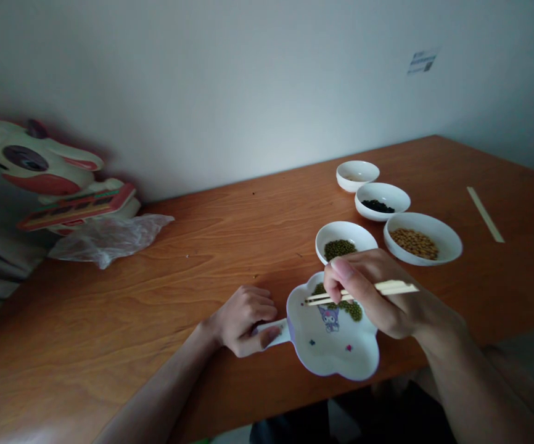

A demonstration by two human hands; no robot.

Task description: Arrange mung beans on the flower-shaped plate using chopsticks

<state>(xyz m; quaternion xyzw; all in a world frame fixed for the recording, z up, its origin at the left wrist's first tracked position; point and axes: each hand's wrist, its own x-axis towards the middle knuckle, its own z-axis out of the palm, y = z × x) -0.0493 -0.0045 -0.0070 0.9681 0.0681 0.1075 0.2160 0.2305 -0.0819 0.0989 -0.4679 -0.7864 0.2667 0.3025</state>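
Note:
My left hand (243, 319) is closed around the short handle of a white flower-shaped dish (336, 351) with a lilac rim and a cartoon print, near the table's front edge. Green beans (351, 308) lie in the dish's far part. My right hand (378, 293) grips a pair of pale wooden chopsticks (364, 291), held nearly level over the dish with the tips pointing left above the beans. I cannot tell whether a bean sits between the tips.
Behind the dish stand white bowls: green beans (341, 248), yellow beans (417, 242), dark beans (378, 206), and a small one (357, 174). A paper chopstick sleeve (485, 214) lies right. A crumpled plastic bag (110, 237) and a cartoon toy (49, 176) sit far left by the wall.

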